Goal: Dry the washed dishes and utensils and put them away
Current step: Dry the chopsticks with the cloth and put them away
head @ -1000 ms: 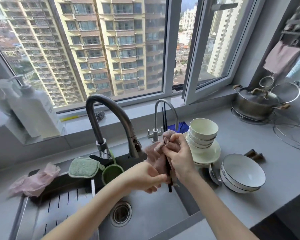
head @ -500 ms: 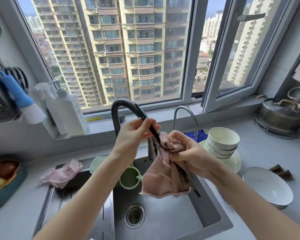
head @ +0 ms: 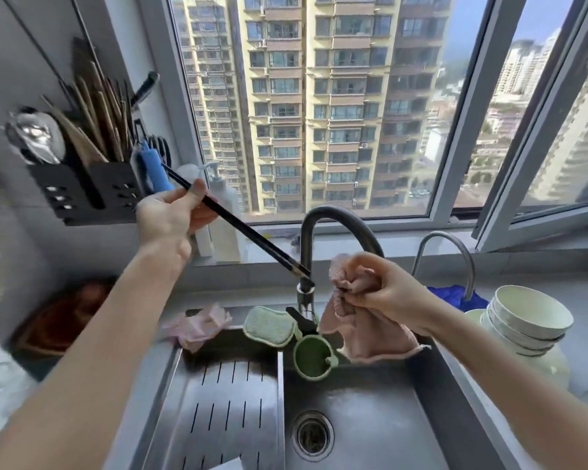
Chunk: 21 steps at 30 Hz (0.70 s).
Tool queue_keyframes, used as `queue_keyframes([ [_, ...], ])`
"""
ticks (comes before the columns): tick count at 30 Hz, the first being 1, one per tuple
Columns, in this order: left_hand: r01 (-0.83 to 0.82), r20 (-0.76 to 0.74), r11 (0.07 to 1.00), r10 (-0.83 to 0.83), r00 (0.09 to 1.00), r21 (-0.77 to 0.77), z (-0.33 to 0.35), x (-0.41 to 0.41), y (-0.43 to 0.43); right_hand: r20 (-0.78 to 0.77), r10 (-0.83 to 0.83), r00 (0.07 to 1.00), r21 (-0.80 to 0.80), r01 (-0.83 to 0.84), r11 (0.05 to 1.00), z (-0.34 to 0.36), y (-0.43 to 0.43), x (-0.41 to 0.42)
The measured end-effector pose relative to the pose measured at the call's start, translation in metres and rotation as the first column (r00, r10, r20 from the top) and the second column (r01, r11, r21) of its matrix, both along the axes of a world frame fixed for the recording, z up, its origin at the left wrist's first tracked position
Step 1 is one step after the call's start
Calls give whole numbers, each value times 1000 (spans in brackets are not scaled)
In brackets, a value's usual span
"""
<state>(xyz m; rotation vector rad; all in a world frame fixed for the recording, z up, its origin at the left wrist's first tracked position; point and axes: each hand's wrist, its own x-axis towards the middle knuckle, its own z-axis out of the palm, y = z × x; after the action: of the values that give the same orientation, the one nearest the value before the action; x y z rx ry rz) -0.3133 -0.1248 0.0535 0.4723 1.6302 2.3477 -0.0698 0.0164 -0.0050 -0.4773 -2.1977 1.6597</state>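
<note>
The black wall-mounted utensil holder (head: 82, 195), up and to the left of the dark curved faucet (head: 333, 225), held brown wooden chopsticks (head: 95, 123) standing on end, shiny metal spoons (head: 38, 137) in its far-left part and a blue-handled brush (head: 153, 171) at the end nearest the faucet. The stainless steel sink (head: 370, 418) below the faucet contained a small green cup (head: 311, 357) right under the faucet base. A green sponge (head: 269, 325) lay on the rim just left of that base. A stack of pale ceramic bowls (head: 530, 320) stood on the counter well to the right of the faucet, nested one inside another.

The left hand (head: 167, 215) gripped the pair of thin black chopsticks (head: 252, 232) near their upper end, just beside the holder. Their lower tips slanted down to the front of the faucet's neck. The right hand (head: 384, 293) clutched the bunched pink cloth (head: 364, 334) just right of the faucet, with its loose end hanging over the sink.

Half a second earlier the chopsticks had run through the cloth, with the 2 hands close together. They were now clear of the cloth, the left hand had gone up and left toward the holder, and the hands were well apart.
</note>
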Motion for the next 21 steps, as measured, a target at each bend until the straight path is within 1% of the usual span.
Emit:
queue_keyframes([
  [3, -111, -121, 994, 108, 987, -20, 13, -40, -24, -19, -40, 999, 185, 42, 982, 19, -4, -44],
  [5, -204, -200, 979, 198, 960, -12, 26, -64, -38, -49, -37, 998, 230, 47, 972, 29, -11, -72],
  [7, -298, -306, 955, 286, 908, 8, 47, -91, -55, -55, -23, 998, 260, 36, 965, 37, -20, -97],
  [10, -414, -473, 908, 391, 790, 58, 89, -129, -81, -53, -5, 999, 311, 21, 950, 46, -30, -130],
  [13, -533, -649, 839, 468, 601, 111, 128, -161, -95, -61, 23, 998, 317, -2, 949, 52, -35, -159],
  [15, -589, -713, 796, 494, 498, 140, 147, -181, -98, -59, 43, 997, 331, -21, 943, 52, -36, -177],
  [18, -644, -775, 754, 481, 410, 128, 168, -211, -95, -50, 52, 997, 371, -30, 928, 51, -37, -200],
  [20, -672, -809, 735, 450, 378, 94, 174, -225, -88, -47, 36, 998, 378, -15, 926, 49, -37, -212],
  [21, -680, -819, 730, 433, 376, 74, 175, -229, -83, -44, 26, 999, 385, -7, 923, 47, -37, -217],
])
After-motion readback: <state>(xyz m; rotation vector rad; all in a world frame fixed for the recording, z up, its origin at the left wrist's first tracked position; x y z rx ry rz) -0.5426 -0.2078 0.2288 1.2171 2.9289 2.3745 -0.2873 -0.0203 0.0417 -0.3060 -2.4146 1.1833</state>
